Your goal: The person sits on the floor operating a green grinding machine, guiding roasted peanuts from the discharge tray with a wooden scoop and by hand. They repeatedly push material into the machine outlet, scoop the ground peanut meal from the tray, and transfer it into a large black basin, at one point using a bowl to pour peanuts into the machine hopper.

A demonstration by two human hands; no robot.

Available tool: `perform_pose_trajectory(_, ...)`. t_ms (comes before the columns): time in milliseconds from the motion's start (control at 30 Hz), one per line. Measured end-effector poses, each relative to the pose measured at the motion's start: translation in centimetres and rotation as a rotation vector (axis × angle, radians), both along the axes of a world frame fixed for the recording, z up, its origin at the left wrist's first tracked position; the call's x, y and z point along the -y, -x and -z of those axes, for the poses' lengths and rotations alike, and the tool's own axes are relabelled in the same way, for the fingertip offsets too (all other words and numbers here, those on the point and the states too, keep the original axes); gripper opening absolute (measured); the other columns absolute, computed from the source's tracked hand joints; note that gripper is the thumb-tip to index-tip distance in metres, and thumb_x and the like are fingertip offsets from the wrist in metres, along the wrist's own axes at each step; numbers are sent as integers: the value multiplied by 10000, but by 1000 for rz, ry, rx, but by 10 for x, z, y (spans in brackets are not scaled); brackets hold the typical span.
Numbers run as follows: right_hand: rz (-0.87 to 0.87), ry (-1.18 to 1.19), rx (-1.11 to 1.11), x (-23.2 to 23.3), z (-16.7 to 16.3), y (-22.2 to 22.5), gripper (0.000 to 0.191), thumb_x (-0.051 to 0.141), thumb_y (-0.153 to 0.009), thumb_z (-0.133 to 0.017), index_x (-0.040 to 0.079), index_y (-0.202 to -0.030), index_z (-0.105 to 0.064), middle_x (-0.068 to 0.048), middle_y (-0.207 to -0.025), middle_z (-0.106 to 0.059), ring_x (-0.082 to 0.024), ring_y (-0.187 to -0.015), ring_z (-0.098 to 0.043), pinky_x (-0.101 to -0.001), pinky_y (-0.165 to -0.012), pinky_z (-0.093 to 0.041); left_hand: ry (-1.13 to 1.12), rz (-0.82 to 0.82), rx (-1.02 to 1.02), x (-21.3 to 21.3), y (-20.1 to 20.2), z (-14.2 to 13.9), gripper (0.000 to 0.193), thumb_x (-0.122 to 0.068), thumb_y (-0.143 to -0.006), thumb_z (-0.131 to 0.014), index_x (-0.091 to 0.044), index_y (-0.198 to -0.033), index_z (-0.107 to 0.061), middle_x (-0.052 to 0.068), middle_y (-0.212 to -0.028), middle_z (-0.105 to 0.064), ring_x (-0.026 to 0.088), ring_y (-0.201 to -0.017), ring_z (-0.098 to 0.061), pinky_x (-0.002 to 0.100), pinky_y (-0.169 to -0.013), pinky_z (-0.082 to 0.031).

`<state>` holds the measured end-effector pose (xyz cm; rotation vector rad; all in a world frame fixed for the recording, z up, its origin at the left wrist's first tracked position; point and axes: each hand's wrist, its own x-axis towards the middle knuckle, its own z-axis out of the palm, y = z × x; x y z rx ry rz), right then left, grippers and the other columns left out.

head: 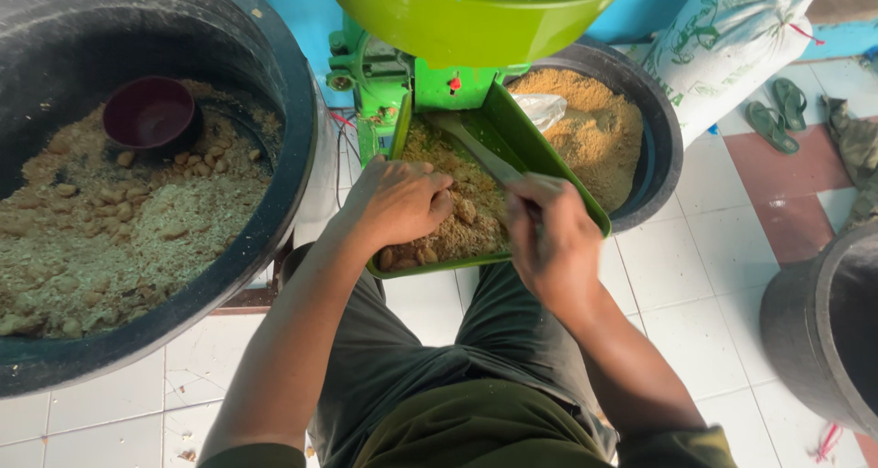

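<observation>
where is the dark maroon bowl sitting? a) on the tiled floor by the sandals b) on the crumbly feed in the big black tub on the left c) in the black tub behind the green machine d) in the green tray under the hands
b: the maroon bowl rests on the crumbly brown feed inside the big black tub at the left, apart from the green tray where the left hand and right hand work.

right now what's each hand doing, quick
Left hand: open, palm down on the crumbly feed in the green tray.
Right hand: shut on a flat stick.
</observation>
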<state>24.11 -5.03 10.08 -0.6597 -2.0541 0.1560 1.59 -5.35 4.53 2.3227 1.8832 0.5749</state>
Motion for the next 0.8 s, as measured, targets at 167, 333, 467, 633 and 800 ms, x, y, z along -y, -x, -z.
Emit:
perform_pose_trajectory(167,75,86,-96,25,1,-31,194,-68,-994,-726,-21,-1095,-567,-158,-1038,-715,-184,-759,-709,-290,-688,-571,105,-23,-22,0,0,-1,284,-329,-912,-535,-141,-960,-742,101,-870,-715,341,-827,-709,553,-774,-492)
perform_pose_trajectory(333,-16,52,-9,12,4,-7,219,-61,-958,-726,-22,-1139,-608,-192,-1085,-698,-258,-931,-728,-330,-779,-592,80,-20,-24,-1,-1,-1,293,-320,-903,-532,-141,-991,-747,116,-888,-722,341,-829,-717,555,-755,-499)
perform_pose_trajectory(467,57,65,-10,-2,8,-1,185,-55,-977,-730,-15,-1125,-626,-165,-1078,-711,-240,-926,-723,-332,-790,-595,109,-13,-11,0,0,-4,319,-336,-913,-541,-149,-1029,-773,135,-934,-735,350,-866,-724,536,-782,-513)
perform_pose_trajectory(633,117,127,-157,8,13,-38,161,-33,-1035,-724,-4,-1126,-595,-131,-1111,-734,-146,-905,-738,-289,-813,-609,99,-30,0,0,-1,-2,347,-332,-895,-556,-168,-1088,-793,145,-952,-751,365,-869,-723,541,-780,-512)
perform_pose_trajectory(800,126,129,17,-9,25,-31,166,2,-992,-746,6,-1118,-637,-142,-1138,-731,-227,-937,-750,-325,-798,-614,6,-30,21,-1,-2,3,337,-331,-833,-600,-158,-1023,-819,135,-954,-769,350,-836,-735,543,-769,-509)
